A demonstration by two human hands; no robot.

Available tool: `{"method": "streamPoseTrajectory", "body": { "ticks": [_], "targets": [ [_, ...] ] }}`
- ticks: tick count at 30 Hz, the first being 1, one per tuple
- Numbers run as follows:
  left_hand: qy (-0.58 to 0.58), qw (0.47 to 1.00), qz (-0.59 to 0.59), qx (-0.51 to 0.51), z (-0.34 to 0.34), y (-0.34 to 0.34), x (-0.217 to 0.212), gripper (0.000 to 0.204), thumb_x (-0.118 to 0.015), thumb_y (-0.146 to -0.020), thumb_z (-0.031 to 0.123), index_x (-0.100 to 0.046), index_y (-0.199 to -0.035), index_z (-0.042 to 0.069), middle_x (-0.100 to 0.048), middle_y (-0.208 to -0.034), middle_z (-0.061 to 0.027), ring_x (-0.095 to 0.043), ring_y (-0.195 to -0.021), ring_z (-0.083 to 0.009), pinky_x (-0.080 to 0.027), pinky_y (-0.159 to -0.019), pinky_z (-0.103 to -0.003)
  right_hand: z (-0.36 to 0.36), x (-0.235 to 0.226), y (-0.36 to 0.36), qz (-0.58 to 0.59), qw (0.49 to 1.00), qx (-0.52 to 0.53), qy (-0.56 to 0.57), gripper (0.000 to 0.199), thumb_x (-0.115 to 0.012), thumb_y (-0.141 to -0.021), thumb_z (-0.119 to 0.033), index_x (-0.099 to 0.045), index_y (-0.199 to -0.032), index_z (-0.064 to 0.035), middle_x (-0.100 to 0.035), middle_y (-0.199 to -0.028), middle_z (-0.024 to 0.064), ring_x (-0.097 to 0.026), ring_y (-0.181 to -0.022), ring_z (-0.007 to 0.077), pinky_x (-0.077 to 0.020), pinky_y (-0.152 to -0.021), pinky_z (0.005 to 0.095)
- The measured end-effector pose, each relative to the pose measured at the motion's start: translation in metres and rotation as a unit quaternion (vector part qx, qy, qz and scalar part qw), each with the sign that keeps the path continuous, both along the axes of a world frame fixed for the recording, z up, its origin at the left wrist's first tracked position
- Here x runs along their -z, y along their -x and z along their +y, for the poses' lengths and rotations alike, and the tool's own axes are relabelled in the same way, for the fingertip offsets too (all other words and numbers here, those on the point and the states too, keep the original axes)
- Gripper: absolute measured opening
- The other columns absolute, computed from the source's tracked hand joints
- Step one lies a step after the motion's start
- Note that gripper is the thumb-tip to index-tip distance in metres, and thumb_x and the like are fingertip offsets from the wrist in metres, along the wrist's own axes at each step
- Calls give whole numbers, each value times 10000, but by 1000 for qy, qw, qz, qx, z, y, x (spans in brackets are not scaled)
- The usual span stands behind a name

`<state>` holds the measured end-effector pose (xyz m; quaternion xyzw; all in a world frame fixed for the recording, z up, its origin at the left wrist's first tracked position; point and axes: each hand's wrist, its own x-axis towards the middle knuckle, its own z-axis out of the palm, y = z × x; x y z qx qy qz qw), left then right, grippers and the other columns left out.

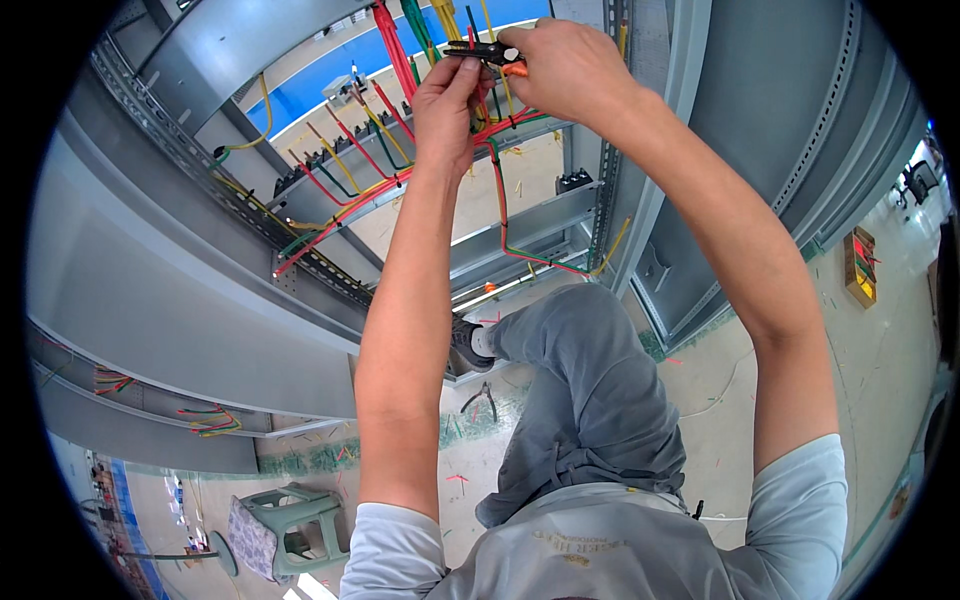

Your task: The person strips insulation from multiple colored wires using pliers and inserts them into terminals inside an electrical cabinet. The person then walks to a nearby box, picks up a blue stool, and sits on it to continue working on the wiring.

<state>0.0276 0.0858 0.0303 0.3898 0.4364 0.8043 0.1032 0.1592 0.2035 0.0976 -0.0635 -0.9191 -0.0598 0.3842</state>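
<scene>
Wire strippers (486,51) with black jaws and orange grips are in my right hand (570,72), its fingers closed round the handles. Their jaws point left and touch the fingertips of my left hand (443,108). That hand is pinched on what looks like a thin wire, mostly hidden by the fingers and the tool. Thick bundles of red wires (392,42), green wires (415,22) and yellow wires (446,16) hang just beyond. Below my hands, a tied harness (385,186) of red, green and yellow wires crosses the cabinet frame, with several wire ends standing up from it.
Grey cabinet panels stand at the left (190,270) and the right (745,140). My shoe (468,345) is by the cabinet's lower rail. Pliers (482,402) lie on the floor among wire scraps. A green stool (300,530) is lower left; a cardboard box (858,270) sits far right.
</scene>
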Motion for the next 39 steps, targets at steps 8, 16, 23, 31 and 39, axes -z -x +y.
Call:
{"method": "streamPoseTrajectory", "body": {
  "ticks": [8,16,23,31,39],
  "targets": [
    [2,1000,1,1,1,-2,-1,138,-654,-1015,198,-696,-1087,88,-691,-951,3,-624,-889,-116,-472,-812,-311,6,6,5,62,998,-27,-17,246,-704,-731,-186,-751,-953,-91,-722,-818,192,-723,-799,385,-586,-688,493],
    [-9,1000,-15,5,2,-1,-1,148,-662,-1010,186,-707,-1082,65,-702,-939,-10,-631,-867,-118,-477,-801,-289,1,-3,-3,46,998,-11,-50,345,-693,-805,-168,-729,-1145,-124,-723,-868,160,-710,-843,354,-577,-721,468],
    [-14,1000,-19,-13,-1,5,1,175,-663,-1011,180,-714,-1080,29,-703,-933,-20,-638,-839,-108,-495,-771,-252,-2,-10,0,14,993,-2,-117,271,-677,-863,-218,-697,-1092,-75,-691,-827,102,-689,-785,263,-561,-696,417],
    [-19,999,-25,-26,12,-4,-7,257,-643,-1027,233,-691,-1187,38,-674,-968,-14,-641,-905,-122,-520,-858,-290,35,-160,-64,366,653,-372,549,149,-592,-952,-174,-630,-845,-77,-644,-743,70,-600,-608,177,-518,-566,337],
    [-33,994,-14,-104,12,0,-3,349,-705,-975,211,-683,-1255,5,-678,-998,-30,-616,-891,-103,-498,-794,-245,-15,-22,-65,-1,787,-333,520,336,-685,-937,-304,-689,-1134,-32,-659,-858,28,-641,-786,115,-529,-734,283]
  ]
}}
